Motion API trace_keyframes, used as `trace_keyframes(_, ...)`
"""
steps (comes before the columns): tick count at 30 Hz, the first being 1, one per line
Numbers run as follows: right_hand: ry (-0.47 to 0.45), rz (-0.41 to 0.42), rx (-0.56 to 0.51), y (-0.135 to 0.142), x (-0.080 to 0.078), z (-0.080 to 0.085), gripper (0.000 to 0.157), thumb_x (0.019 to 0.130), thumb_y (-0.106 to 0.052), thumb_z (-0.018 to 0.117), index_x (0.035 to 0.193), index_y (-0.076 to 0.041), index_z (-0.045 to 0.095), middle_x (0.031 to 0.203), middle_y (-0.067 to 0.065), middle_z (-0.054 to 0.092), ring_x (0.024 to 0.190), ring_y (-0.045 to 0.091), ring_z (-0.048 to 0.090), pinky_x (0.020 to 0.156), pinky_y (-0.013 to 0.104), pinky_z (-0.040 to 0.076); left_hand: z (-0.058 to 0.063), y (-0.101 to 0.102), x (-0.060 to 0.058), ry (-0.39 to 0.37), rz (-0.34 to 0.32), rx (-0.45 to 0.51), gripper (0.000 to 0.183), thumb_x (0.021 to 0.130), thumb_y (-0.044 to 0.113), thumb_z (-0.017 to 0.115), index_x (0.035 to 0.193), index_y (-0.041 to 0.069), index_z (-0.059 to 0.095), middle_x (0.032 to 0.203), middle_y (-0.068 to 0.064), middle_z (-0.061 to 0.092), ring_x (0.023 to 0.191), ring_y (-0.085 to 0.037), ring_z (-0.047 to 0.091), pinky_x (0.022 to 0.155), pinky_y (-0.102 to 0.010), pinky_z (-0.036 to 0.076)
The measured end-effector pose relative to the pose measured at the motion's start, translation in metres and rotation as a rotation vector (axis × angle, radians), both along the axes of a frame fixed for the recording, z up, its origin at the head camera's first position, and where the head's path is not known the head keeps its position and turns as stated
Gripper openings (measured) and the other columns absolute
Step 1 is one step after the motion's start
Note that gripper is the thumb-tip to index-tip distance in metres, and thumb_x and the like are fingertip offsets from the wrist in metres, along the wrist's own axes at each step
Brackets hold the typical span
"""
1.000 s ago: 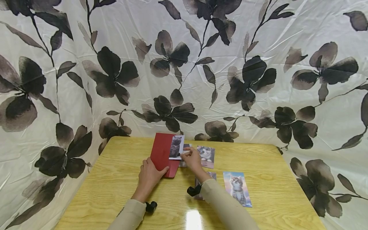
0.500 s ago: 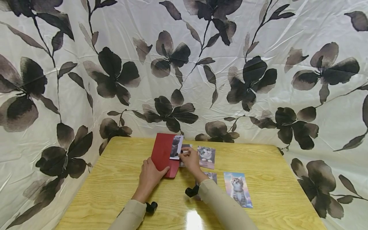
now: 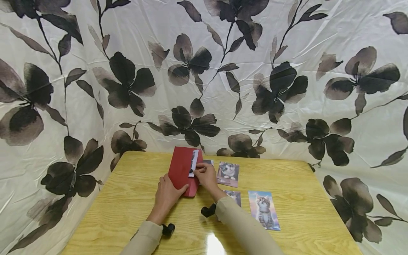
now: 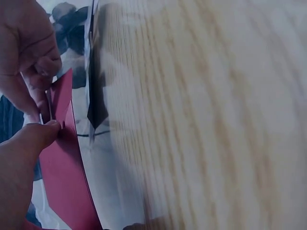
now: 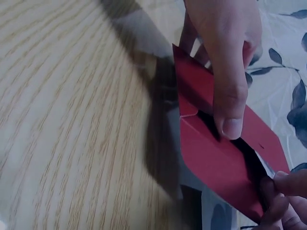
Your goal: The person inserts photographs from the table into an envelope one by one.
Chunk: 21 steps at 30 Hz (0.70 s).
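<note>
A red envelope is held tilted near the back of the table. My left hand grips its lower left side, the thumb pressed at the opening in the right wrist view and the other fingers behind. A white-bordered grey cat photo sits partly inside the envelope, only a narrow strip showing. My right hand pinches the photo's right edge between thumb and fingertips. In the left wrist view, the fingers of my right hand are close to the left thumb at the envelope's mouth.
A cat photo lies right of my right hand, with another photo partly hidden behind that hand. One more photo is partly covered by my right forearm. A kitten card lies further right. Floral cloth hangs behind the table.
My right hand has moved left with the cat photo, which has slid further into the red envelope, so less of it shows. My left hand keeps its hold on the envelope.
</note>
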State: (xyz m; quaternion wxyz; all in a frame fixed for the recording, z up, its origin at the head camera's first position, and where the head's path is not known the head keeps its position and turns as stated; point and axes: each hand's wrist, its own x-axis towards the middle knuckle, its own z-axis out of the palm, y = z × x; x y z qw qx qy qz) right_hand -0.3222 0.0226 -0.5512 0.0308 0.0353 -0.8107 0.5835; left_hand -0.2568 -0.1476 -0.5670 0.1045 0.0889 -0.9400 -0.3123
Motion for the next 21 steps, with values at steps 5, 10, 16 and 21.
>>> trace_keyframes(5, 0.011, -0.002, 0.015, -0.004, 0.0, 0.001, 0.022, 0.095, -0.005, 0.081, 0.117, -0.003, 0.078, 0.085, 0.007, 0.076, 0.075, 0.013, 0.07, 0.061, 0.027, 0.056, -0.002, 0.0, -0.001, 0.021, -0.007, -0.005, 0.099, 0.084, 0.05, 0.09, 0.142, -0.014, 0.043, 0.124, -0.031, 0.053, 0.107, -0.044, 0.06, 0.093, -0.058, 0.056)
trace_keyframes(10, -0.001, -0.021, 0.051, -0.006, 0.0, 0.001, 0.022, 0.095, -0.009, 0.082, 0.117, -0.006, 0.079, 0.089, 0.005, 0.076, 0.079, 0.013, 0.07, 0.063, 0.028, 0.056, -0.003, 0.001, 0.0, 0.022, -0.011, -0.01, 0.099, 0.084, 0.051, 0.09, 0.141, -0.014, 0.043, 0.124, -0.031, 0.053, 0.106, -0.044, 0.06, 0.092, -0.058, 0.056)
trace_keyframes(16, -0.034, -0.026, 0.113, -0.01, -0.001, 0.003, 0.023, 0.096, -0.014, 0.082, 0.118, -0.01, 0.079, 0.097, 0.001, 0.076, 0.084, 0.013, 0.07, 0.07, 0.029, 0.057, -0.003, 0.0, -0.001, 0.032, -0.005, -0.011, 0.098, 0.084, 0.051, 0.09, 0.141, -0.014, 0.044, 0.122, -0.03, 0.054, 0.104, -0.044, 0.061, 0.091, -0.058, 0.057)
trace_keyframes(21, -0.053, -0.049, 0.204, -0.013, 0.002, 0.008, 0.022, 0.095, -0.018, 0.084, 0.116, -0.012, 0.08, 0.092, -0.002, 0.076, 0.081, 0.011, 0.069, 0.068, 0.029, 0.055, -0.004, 0.001, 0.001, 0.029, -0.004, -0.003, 0.097, 0.083, 0.05, 0.091, 0.14, -0.014, 0.044, 0.121, -0.03, 0.054, 0.103, -0.044, 0.061, 0.09, -0.059, 0.057)
